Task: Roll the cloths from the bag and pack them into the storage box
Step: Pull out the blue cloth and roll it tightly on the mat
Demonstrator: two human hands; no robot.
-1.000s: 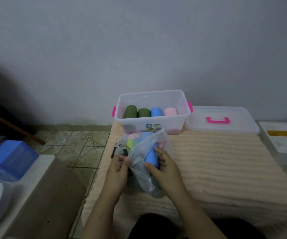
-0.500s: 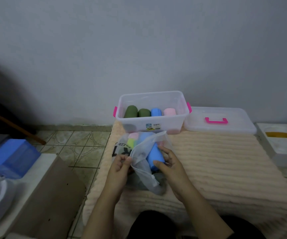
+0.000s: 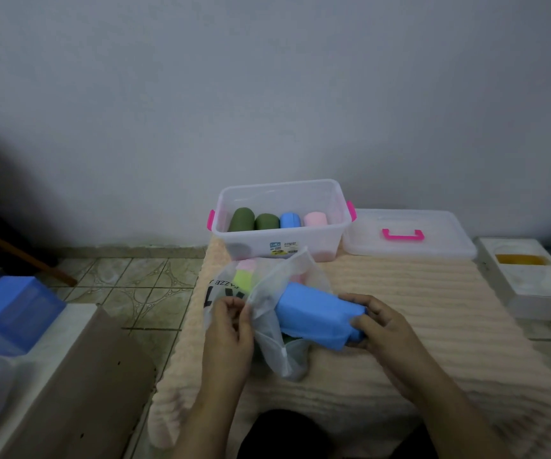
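Ribbed beige mat [image 3: 416, 293] as surface: left hand [image 3: 229, 329] fingers pinch bag [image 3: 267, 293] mouth to steady it, right hand [image 3: 380, 326] fingers clamp blue cloth [image 3: 314, 313] half out, box [image 3: 280, 193] just beyond.

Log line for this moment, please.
stage: unbagging | left hand: pinching mesh bag rim | right hand: grip on blue cloth | storage box: four rolls
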